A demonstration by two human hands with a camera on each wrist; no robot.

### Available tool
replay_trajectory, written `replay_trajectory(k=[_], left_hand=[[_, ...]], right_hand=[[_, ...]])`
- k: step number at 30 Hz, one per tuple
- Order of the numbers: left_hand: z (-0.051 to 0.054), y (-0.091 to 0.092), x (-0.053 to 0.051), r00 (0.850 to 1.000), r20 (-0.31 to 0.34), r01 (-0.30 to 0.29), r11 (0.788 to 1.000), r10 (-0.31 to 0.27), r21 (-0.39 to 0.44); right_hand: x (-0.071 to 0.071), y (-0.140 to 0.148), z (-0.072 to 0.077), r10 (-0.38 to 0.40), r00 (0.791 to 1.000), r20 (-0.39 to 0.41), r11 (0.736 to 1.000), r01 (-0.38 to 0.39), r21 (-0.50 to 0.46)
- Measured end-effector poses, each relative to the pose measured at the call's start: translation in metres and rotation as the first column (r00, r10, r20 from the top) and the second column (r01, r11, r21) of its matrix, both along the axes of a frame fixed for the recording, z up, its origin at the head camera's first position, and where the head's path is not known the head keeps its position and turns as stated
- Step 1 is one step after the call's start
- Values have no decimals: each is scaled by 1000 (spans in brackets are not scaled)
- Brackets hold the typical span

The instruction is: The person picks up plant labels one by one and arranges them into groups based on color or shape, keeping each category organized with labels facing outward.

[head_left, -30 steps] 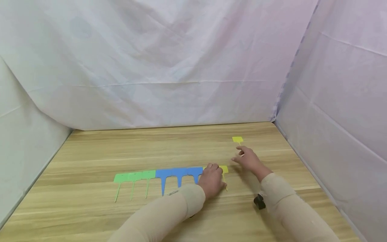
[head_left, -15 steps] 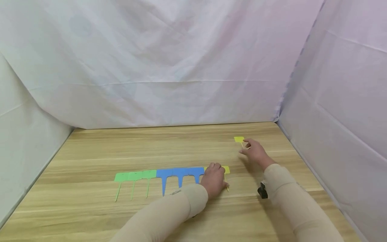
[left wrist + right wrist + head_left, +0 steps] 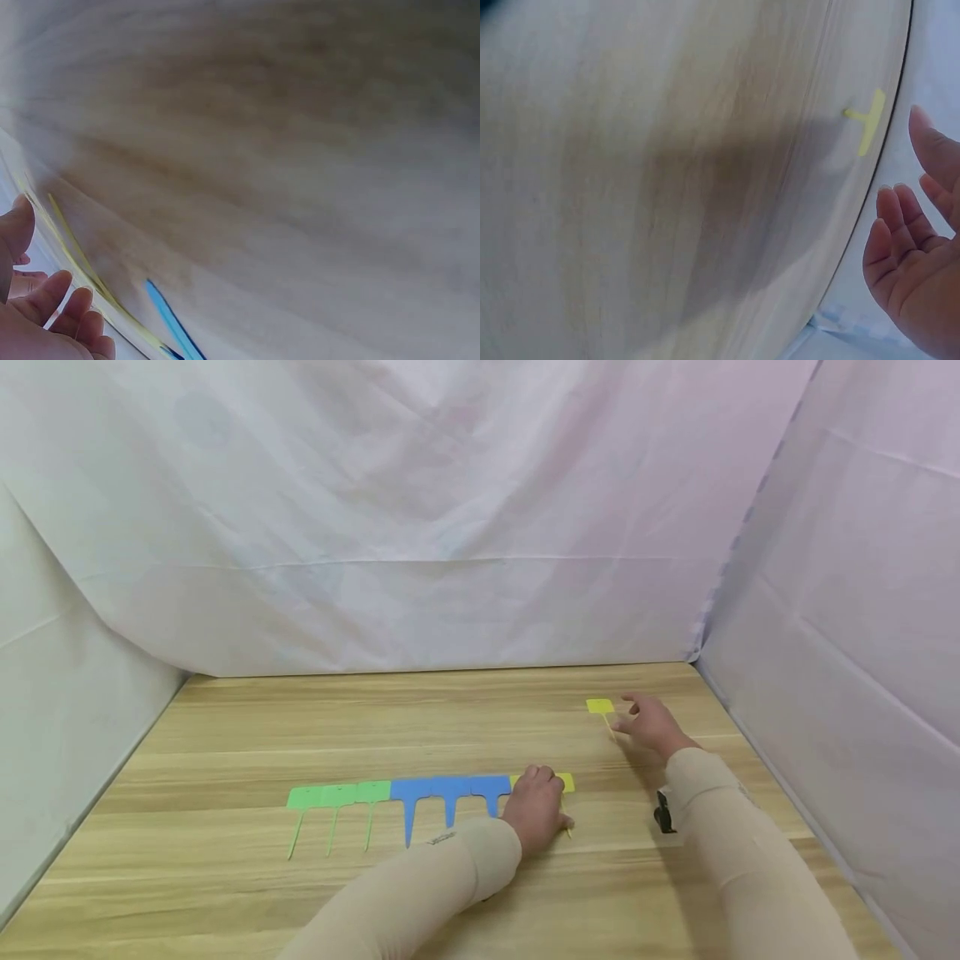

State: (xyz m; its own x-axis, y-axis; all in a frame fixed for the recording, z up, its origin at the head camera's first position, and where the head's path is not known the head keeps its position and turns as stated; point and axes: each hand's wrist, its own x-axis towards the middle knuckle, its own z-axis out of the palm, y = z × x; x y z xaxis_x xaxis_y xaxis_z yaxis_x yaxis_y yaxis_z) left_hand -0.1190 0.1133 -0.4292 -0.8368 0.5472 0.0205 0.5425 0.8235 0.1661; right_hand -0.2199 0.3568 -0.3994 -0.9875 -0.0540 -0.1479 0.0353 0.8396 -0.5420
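In the head view, flat plastic T-shaped plant labels lie side by side in a row: green labels (image 3: 339,795) on the left, blue labels (image 3: 452,787) in the middle, yellow labels (image 3: 567,782) at the right end. Over the yellow end rests my left hand (image 3: 534,806), covering part of those labels. Its fingers look relaxed in the left wrist view, close to the thin yellow stems (image 3: 79,255). One separate yellow label (image 3: 600,706) lies farther back. Just right of it hovers my right hand (image 3: 654,727), thumb and fingers apart, holding nothing; the right wrist view shows a gap between them.
The wood-patterned table (image 3: 300,727) is bounded by a white cloth backdrop (image 3: 375,610) behind and a cloth wall (image 3: 840,693) on the right. A black wrist-camera part (image 3: 663,812) hangs beneath the right sleeve.
My right hand has moved right and slightly back, from in front of the separate yellow label to its right side. The left hand stays on the row; the view has shifted slightly.
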Motion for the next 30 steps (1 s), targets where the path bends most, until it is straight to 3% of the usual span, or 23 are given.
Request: replay_trajectory(k=[9, 20, 30], left_hand=[[-2, -3, 1, 1000, -11, -7, 1000, 7, -23], [2, -6, 6, 1000, 6, 7, 1000, -7, -27], [5, -8, 9, 1000, 22, 11, 1000, -11, -12]], right_hand=[[2, -1, -7, 11, 1000, 0, 1000, -11, 4], [0, 4, -17, -17, 1000, 25, 999, 18, -34], [-1, 3, -23, 19, 1000, -12, 1000, -19, 2]])
